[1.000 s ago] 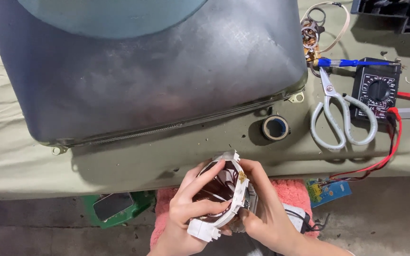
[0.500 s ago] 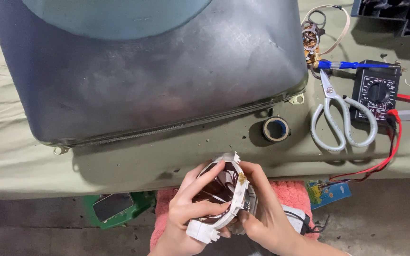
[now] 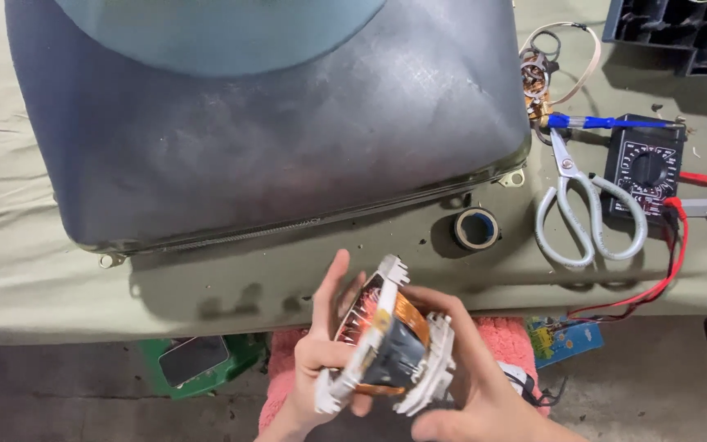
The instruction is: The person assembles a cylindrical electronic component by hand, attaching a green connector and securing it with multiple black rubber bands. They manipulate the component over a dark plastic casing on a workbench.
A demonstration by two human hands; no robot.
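Green cloth bench (image 3: 206, 286), big tube (image 3: 272, 123), scissors (image 3: 587, 217), tape roll (image 3: 476, 228) nr hands

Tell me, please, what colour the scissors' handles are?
Pale grey-white handles on the scissors, seen in the head view.

— What is the person wearing on the hands?

— Nothing: the left hand (image 3: 321, 360) and the right hand (image 3: 472, 385) are both bare, no gloves, rings or watch that I can see.

— Sleeves?

— None in view (the forearms run off the bottom edge uncovered). Nails look short and plain.
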